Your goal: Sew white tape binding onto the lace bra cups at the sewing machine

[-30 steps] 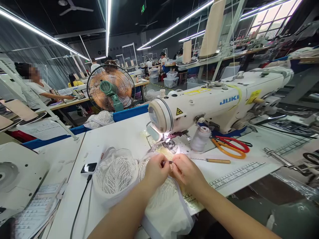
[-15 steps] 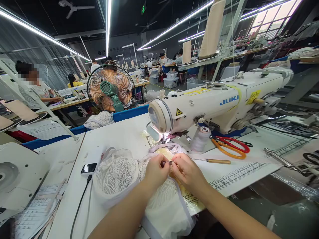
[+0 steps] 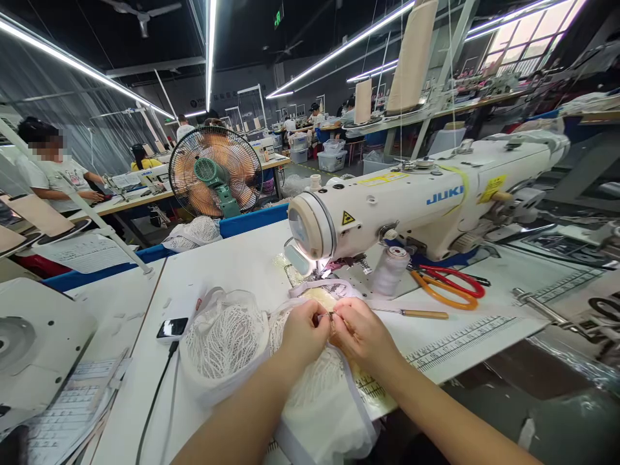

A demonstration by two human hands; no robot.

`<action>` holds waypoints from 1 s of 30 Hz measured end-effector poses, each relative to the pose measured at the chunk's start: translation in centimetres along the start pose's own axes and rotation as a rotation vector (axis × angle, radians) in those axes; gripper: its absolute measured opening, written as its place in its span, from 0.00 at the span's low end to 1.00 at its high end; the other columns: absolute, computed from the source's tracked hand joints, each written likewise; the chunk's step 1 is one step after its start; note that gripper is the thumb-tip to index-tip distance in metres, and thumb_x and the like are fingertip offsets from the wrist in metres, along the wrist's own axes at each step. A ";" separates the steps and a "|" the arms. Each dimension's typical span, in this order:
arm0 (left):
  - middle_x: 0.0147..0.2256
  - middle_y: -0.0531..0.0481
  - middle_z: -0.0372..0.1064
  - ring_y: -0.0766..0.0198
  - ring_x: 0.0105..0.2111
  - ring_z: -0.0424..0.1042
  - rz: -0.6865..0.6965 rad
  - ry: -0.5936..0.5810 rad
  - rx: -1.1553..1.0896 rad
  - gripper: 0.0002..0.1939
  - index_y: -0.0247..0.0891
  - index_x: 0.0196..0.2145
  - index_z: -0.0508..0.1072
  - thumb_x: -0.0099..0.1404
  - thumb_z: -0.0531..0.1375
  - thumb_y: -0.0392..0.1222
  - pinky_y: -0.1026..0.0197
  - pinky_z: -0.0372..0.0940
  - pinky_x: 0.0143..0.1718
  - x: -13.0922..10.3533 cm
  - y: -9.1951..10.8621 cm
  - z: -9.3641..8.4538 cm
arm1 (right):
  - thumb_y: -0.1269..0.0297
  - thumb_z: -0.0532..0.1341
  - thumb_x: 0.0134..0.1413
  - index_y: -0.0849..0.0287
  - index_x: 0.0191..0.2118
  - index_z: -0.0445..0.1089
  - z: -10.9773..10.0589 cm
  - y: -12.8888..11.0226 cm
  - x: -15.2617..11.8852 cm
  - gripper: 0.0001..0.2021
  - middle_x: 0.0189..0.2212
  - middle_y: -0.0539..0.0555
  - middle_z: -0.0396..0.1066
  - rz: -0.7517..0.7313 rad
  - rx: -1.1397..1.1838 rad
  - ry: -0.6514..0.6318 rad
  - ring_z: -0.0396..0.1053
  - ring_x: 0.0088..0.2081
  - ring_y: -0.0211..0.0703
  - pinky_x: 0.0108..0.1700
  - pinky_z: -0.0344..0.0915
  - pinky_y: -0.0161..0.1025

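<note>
In front of the sewing machine (image 3: pixel 378 206), my left hand (image 3: pixel 305 329) and my right hand (image 3: pixel 362 330) meet with fingertips pinched. Between them shows a small dark, shiny piece (image 3: pixel 331 314), too small to name for certain. Beneath my hands and forearms lies a white lace bra (image 3: pixel 225 339), its left cup spread open and its other side partly covered by my wrists. A pale strap (image 3: pixel 329 283) curves on the table just past my fingers, near the needle area. To the right of my right hand rests a thin tool with a wooden handle (image 3: pixel 425 314).
A thread spool (image 3: pixel 390 271) stands beside the machine, with orange-handled scissors (image 3: pixel 443 289) and red-handled scissors (image 3: pixel 460 279) to its right. On the left are a small black-screened device (image 3: pixel 172 328) with a cable and paper sheets (image 3: pixel 72 394). Beyond the table, a fan (image 3: pixel 216 171) and a seated person (image 3: pixel 58 174).
My hands keep nearly the same place and pinch, with only slight finger movement. The person at the far left has shifted a little to the left.
</note>
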State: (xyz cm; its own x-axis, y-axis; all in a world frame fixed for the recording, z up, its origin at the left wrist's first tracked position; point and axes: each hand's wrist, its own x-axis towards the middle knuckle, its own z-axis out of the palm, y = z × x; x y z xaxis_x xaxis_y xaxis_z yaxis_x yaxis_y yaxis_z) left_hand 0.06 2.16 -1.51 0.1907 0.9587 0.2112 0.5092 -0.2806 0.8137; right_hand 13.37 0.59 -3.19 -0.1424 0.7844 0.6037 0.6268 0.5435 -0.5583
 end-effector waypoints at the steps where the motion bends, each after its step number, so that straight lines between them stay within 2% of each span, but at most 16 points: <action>1: 0.17 0.57 0.56 0.70 0.19 0.55 0.002 0.003 0.001 0.05 0.37 0.20 0.62 0.52 0.52 0.36 0.65 0.50 0.22 0.0 0.0 0.0 | 0.70 0.48 0.56 0.59 0.24 0.58 0.0 0.0 0.0 0.10 0.29 0.54 0.61 0.005 0.006 0.004 0.60 0.31 0.40 0.31 0.61 0.38; 15: 0.19 0.56 0.59 0.69 0.21 0.57 0.019 0.004 0.037 0.05 0.37 0.20 0.62 0.52 0.52 0.35 0.65 0.51 0.23 0.0 -0.2 0.2 | 0.70 0.48 0.55 0.58 0.21 0.55 -0.2 -0.3 0.2 0.13 0.29 0.55 0.61 0.037 0.071 -0.026 0.61 0.31 0.40 0.30 0.63 0.39; 30: 0.21 0.55 0.61 0.68 0.22 0.58 0.037 -0.018 0.074 0.05 0.38 0.21 0.62 0.54 0.51 0.36 0.65 0.52 0.24 0.0 -0.2 0.0 | 0.69 0.48 0.55 0.58 0.22 0.57 -0.1 0.1 0.2 0.12 0.31 0.55 0.61 0.052 0.070 -0.042 0.61 0.33 0.42 0.33 0.63 0.40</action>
State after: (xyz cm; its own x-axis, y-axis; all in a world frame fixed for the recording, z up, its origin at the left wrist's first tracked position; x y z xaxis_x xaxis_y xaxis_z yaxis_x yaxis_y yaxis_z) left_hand -0.09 2.20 -1.67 0.2251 0.9467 0.2306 0.5621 -0.3195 0.7629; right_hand 13.47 0.76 -3.12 -0.1442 0.8231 0.5492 0.5794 0.5202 -0.6275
